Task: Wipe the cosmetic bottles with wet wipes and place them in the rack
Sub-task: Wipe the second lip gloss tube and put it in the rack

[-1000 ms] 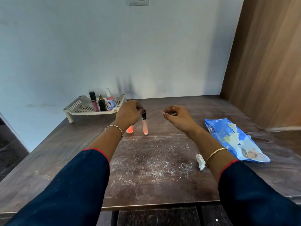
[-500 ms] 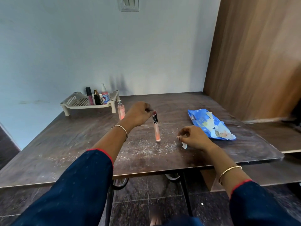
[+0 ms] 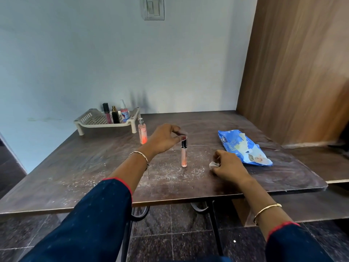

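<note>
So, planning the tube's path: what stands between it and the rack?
A pink spray bottle stands on the table between tube and rack, near the rack's corner, in the head view.

The left hand point(image 3: 164, 138) is pinching the upright lip gloss tube point(image 3: 184, 154) by its cap while the right hand point(image 3: 227, 165) is gripping a wet wipe point(image 3: 213, 164) on the table point(image 3: 75, 167).
</note>
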### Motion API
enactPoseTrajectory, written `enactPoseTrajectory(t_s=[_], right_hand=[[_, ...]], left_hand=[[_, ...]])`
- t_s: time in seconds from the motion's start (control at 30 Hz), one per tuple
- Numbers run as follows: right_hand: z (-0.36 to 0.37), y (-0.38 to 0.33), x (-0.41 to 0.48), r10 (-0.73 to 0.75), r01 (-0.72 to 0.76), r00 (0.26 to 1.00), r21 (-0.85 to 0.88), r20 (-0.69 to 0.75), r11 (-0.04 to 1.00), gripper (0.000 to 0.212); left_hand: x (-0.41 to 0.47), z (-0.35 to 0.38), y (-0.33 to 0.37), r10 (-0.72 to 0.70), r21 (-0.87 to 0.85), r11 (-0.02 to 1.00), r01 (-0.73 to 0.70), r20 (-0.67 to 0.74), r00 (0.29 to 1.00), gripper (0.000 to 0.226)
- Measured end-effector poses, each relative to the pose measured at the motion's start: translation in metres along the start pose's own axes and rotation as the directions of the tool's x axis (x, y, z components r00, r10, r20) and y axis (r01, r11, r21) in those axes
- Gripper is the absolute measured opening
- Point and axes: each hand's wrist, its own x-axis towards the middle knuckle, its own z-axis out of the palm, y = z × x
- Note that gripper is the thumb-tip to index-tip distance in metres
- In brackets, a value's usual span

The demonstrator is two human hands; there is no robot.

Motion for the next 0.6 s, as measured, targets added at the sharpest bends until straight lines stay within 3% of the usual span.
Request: enactPoseTrajectory(t_s=[0.17,0.33,0.47,0.6], right_hand=[[-0.002,-0.013,-0.002,-0.03,0.046,0.997,0.207,-0.078,0.977,0.014],[-0.002,-0.033,-0.006,-0.101,0.165,0.975,0.336,-0.199,0.927,0.015],[-0.002,-0.053,0.003,-0.095,0.273,0.905,0.392,-0.415,0.878,0.018],[0.002,-0.069,0.014,-0.141,0.346,0.874,0.394,-0.464,0.851,0.016]], left_hand=[[-0.008,0.003,-0.01,0.057,0.025,0.998,-0.055,-0.075,0.996,0.015],[-0.017,0.001,-0.015,0.062,0.125,0.99,-0.06,-0.015,0.998,0.022],[-0.017,-0.003,-0.013,0.073,0.19,0.979,-0.077,0.031,0.997,0.034],[-0.017,-0.003,-0.01,0.058,0.205,0.977,-0.064,0.038,0.998,0.042]])
